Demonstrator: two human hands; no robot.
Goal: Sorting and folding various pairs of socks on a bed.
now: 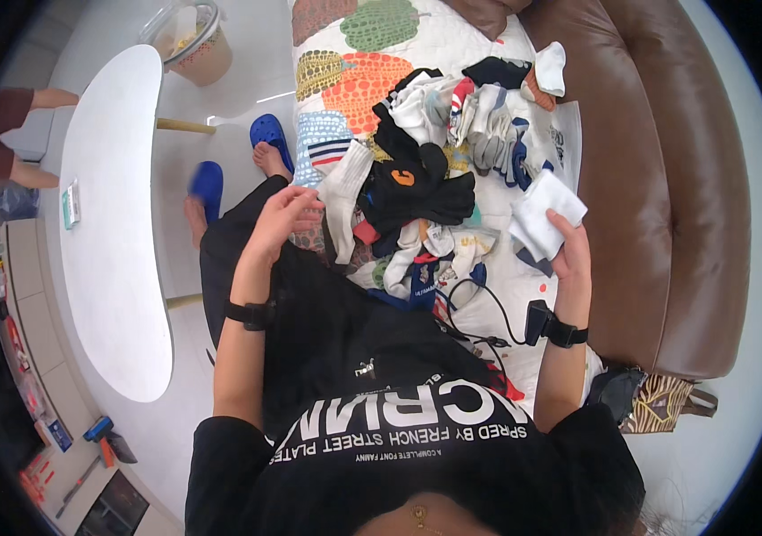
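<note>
My right hand [570,248] grips a folded white sock bundle [545,211] above the right side of the sofa seat. My left hand [289,220] is apart from it, fingers loosely spread and holding nothing visible. Beside those fingertips lies a long white sock [347,191] with a striped cuff; I cannot tell whether they touch it. Black socks [421,191] form the middle of the pile. Nearer my lap are several loose patterned socks [421,268]. Folded grey and white socks [491,127] stand in a row farther off, close to a white sock pair [421,107].
A pumpkin-print quilt [381,30] covers the seat, with a brown leather backrest [635,174] on the right. To the left stands a white table [112,268]; a bin [200,57] is beyond it. A black cable [505,305] runs near my right wrist. Another person's limbs [39,134] show far left.
</note>
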